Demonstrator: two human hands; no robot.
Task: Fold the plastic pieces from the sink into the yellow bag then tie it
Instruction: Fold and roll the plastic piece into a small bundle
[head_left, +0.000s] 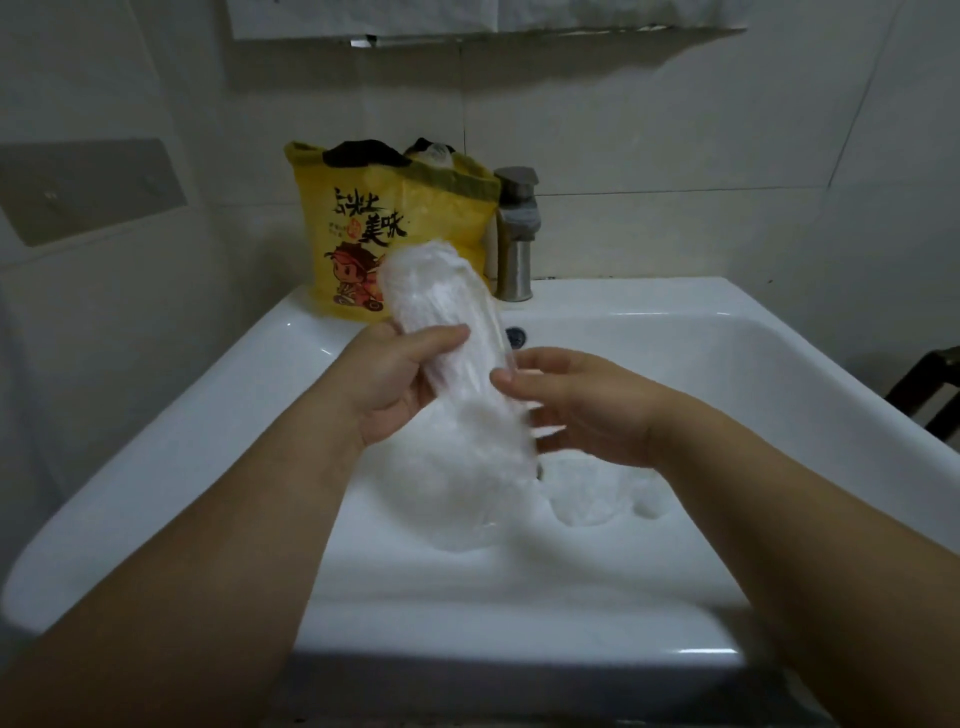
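Note:
A long clear plastic piece (447, 312) stands bunched and upright above the white sink (727, 332). My left hand (400, 374) grips its middle, thumb across the front. My right hand (576, 405) holds its right edge with thumb and fingers. The lower part of the piece balloons down into the basin. More crumpled clear plastic (597, 493) lies in the basin to the right. The yellow bag (363, 228), printed with black characters and a cartoon figure, stands open on the sink's back left ledge with dark and clear plastic showing at its top.
A steel faucet (515, 234) stands just right of the yellow bag. The overflow hole (515, 336) sits in the basin's back wall. White tiled walls surround the sink. A dark frame (930, 389) is at the far right.

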